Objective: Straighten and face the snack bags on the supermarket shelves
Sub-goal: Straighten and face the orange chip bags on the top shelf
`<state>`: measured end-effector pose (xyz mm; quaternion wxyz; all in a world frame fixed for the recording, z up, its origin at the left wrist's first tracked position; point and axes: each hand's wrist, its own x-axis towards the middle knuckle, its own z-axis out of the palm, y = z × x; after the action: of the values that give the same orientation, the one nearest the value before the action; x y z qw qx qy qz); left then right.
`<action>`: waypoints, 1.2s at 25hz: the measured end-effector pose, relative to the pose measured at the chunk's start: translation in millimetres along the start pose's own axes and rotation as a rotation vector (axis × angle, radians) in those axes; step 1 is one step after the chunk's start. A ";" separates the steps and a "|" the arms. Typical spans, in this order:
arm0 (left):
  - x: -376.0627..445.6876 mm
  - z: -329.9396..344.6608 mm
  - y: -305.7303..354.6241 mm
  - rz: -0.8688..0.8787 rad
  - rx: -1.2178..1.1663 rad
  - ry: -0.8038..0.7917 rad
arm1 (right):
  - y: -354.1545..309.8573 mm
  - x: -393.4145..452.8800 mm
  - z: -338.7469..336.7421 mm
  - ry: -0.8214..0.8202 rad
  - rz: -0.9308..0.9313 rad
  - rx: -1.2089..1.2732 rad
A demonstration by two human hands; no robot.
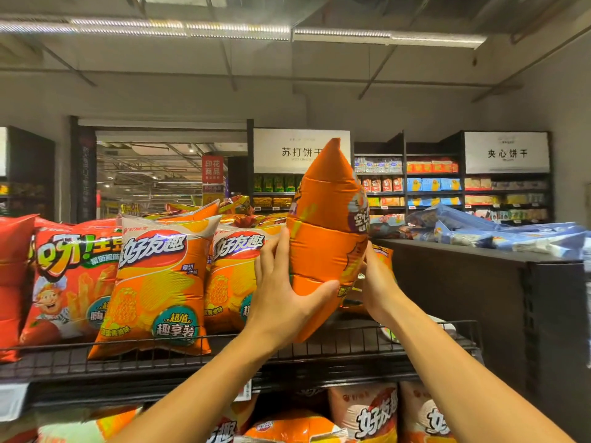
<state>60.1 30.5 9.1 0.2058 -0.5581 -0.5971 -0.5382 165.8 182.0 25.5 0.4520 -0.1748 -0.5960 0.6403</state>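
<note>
Orange snack bag (326, 238) held upright above the wire shelf (351, 342), turned edge-on, just right of two orange chip bags (160, 282) standing face-out. Left hand (287, 302) wrapped round its lower left side, thumb across the front. Right hand (377, 282) curled against its right edge, fingers mostly hidden behind. Red bag (67, 282) farther left.
</note>
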 end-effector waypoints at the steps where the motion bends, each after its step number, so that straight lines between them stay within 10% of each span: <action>1: 1.2 1.2 5.2 -0.030 0.013 -0.011 | 0.6 -0.1 0.8 -0.002 0.028 0.008; 10: 29.5 -5.2 20.0 -0.408 -0.068 -0.152 | 14.1 -0.6 0.5 -0.035 0.177 -0.037; 17: 31.9 -7.2 18.1 -0.373 -0.097 -0.151 | 11.1 -3.7 0.7 0.008 0.159 -0.032; 24: 41.9 -30.2 -7.7 -0.674 -0.877 -0.087 | -3.6 -4.3 -10.7 -0.007 -0.101 0.013; 30: 30.9 -35.2 -52.1 -0.738 -1.124 -0.191 | -11.2 -14.1 -25.1 -0.271 0.132 -0.034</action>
<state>-7.7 24.1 25.5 -0.3663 -0.3849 -0.3935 -0.7502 196.5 184.8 25.6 0.3212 -0.1332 -0.6493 0.6764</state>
